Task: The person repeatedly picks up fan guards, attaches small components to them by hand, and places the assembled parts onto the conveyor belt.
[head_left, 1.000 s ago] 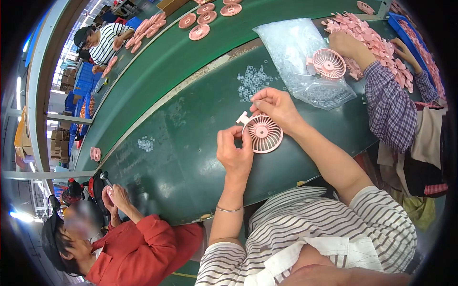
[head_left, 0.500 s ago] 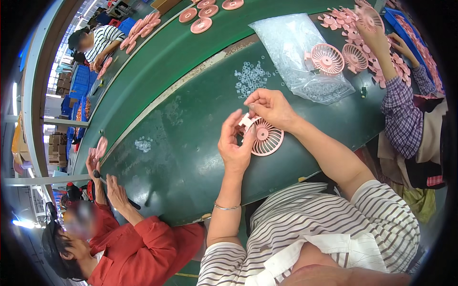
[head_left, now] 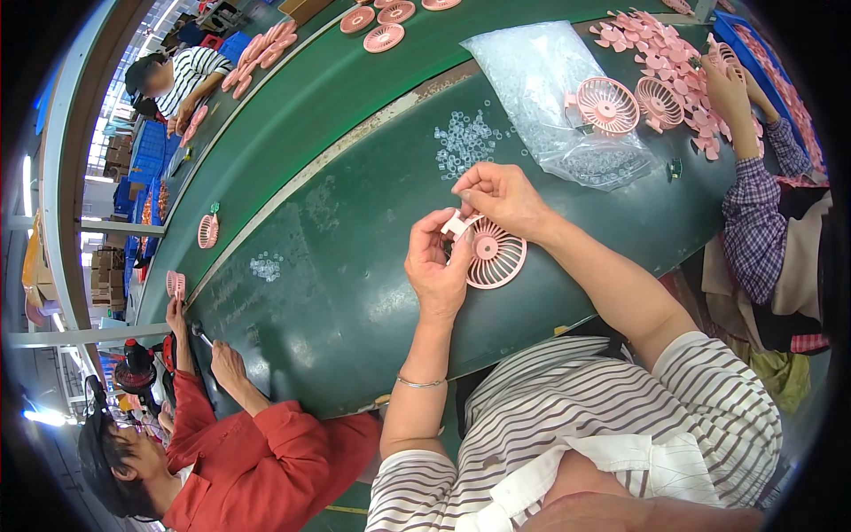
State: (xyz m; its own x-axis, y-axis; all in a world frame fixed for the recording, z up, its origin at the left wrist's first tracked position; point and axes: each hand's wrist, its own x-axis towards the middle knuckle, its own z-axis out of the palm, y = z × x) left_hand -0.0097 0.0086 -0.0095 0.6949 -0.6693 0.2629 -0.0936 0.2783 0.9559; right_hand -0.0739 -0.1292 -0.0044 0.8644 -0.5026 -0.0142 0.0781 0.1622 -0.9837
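Observation:
A round pink fan grille (head_left: 498, 266) with curved slats is in front of me, its pale bracket (head_left: 455, 224) at the upper left of the rim. My left hand (head_left: 436, 264) grips the grille beside this bracket, thumb over the edge. Just above the rim, my right hand (head_left: 505, 202) is closed in a pinch close to the bracket. Whatever lies between its fingertips is too small or hidden to make out. Small clear rings (head_left: 465, 142) are heaped beyond my hands on the green table (head_left: 355, 257).
A clear plastic bag (head_left: 536, 80) lies at the far right, with two pink grilles (head_left: 609, 106) on and beside it. Pink fan blades (head_left: 660, 58) are piled beyond. Co-workers sit on both sides; the left one holds a tool (head_left: 202, 334). A belt (head_left: 292, 124) carries pink parts.
My hands stay nearly in place on the grille. The left co-worker's hands have shifted, and a grille now lies on the belt there. The right co-worker's raised hand has come down with a grille.

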